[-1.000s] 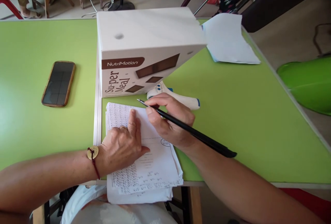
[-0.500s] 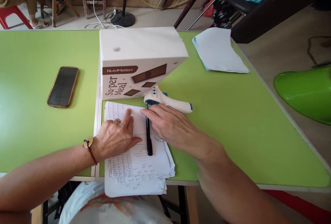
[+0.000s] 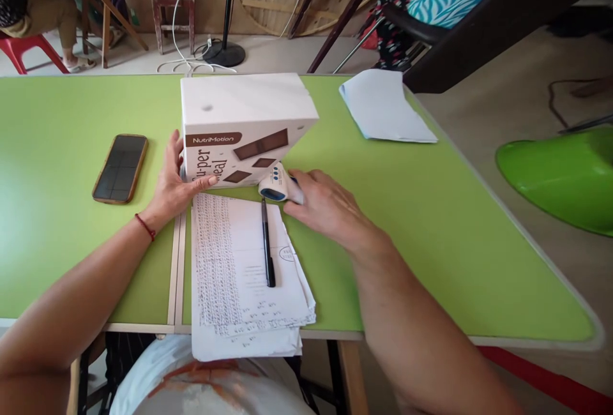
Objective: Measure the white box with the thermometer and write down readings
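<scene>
White NutriMotion carton at my left hand, infrared thermometer in my right hand!
Off the marked sheets comes my left, thumb and fingers spread around the carton's near-left corner; my right, free of the black pen, now wraps the thermometer's handle just beside it. Pen down on the paper: writing has paused.

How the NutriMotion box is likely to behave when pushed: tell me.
The NutriMotion box will probably hold its shape, as its faces look flat and its edges straight. With those square corners it seems unlikely to roll, and it may slide over the smooth-looking green table. Its weight is hard to judge, since no contents show.
</scene>
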Demonstrator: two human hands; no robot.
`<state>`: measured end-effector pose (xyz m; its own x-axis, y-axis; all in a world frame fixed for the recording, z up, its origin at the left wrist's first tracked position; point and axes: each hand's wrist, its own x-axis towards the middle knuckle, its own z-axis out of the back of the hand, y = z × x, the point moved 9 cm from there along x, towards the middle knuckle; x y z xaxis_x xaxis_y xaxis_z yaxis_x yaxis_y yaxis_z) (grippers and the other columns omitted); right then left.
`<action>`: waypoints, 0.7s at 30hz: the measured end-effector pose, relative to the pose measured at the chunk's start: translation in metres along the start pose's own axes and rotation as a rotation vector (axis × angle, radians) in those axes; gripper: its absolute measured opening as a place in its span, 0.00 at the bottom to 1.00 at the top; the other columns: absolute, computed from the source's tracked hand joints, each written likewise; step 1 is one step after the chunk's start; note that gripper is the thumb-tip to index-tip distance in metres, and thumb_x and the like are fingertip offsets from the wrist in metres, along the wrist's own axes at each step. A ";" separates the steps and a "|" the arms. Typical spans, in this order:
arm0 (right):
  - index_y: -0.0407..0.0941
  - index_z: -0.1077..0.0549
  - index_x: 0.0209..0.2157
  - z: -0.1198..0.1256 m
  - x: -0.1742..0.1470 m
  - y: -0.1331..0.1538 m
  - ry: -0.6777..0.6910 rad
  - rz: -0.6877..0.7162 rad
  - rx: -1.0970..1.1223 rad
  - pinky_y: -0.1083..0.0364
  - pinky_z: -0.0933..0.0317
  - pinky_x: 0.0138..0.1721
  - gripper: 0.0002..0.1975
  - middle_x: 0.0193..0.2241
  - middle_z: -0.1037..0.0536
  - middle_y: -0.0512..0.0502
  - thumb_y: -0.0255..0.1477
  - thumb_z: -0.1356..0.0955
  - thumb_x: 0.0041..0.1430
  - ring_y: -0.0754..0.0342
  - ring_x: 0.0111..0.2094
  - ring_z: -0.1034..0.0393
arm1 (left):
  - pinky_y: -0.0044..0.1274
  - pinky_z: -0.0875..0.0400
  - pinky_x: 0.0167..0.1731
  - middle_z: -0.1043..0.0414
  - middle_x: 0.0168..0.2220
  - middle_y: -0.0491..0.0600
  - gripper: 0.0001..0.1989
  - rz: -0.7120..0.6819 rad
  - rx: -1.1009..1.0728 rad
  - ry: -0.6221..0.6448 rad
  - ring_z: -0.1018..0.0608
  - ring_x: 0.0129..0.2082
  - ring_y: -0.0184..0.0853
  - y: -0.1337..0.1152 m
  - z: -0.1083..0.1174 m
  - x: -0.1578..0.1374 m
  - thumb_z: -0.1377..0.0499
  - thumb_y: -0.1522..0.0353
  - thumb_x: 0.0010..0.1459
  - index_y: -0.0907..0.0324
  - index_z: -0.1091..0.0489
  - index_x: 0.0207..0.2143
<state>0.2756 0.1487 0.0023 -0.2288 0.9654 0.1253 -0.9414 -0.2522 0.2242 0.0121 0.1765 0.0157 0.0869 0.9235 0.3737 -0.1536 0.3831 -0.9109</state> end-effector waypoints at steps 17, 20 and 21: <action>0.51 0.28 0.39 0.065 -0.047 0.051 -0.441 0.124 1.147 0.51 0.35 0.20 0.09 0.25 0.24 0.50 0.39 0.29 0.59 0.51 0.22 0.30 | 0.39 0.19 0.48 0.22 0.50 0.57 0.34 0.071 -0.227 -0.123 0.18 0.49 0.49 -0.029 0.023 -0.010 0.28 0.50 0.47 0.59 0.30 0.50; 0.50 0.28 0.47 0.042 -0.059 0.091 -0.055 0.260 1.401 0.53 0.34 0.20 0.15 0.27 0.22 0.49 0.39 0.30 0.61 0.52 0.23 0.29 | 0.38 0.17 0.43 0.21 0.51 0.59 0.29 0.138 -0.243 -0.018 0.18 0.50 0.52 -0.022 0.013 -0.018 0.31 0.52 0.52 0.59 0.28 0.51; 0.49 0.28 0.47 0.034 -0.064 0.102 0.048 0.277 1.442 0.53 0.33 0.21 0.15 0.27 0.22 0.49 0.39 0.30 0.61 0.53 0.23 0.29 | 0.38 0.17 0.40 0.21 0.51 0.59 0.28 0.158 -0.230 0.006 0.18 0.50 0.53 -0.019 0.011 -0.021 0.32 0.53 0.53 0.59 0.28 0.51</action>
<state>0.2025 0.0595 0.0496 -0.3921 0.8699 0.2991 0.1831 -0.2448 0.9521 0.0020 0.1505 0.0271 0.0854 0.9709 0.2239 0.0616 0.2192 -0.9737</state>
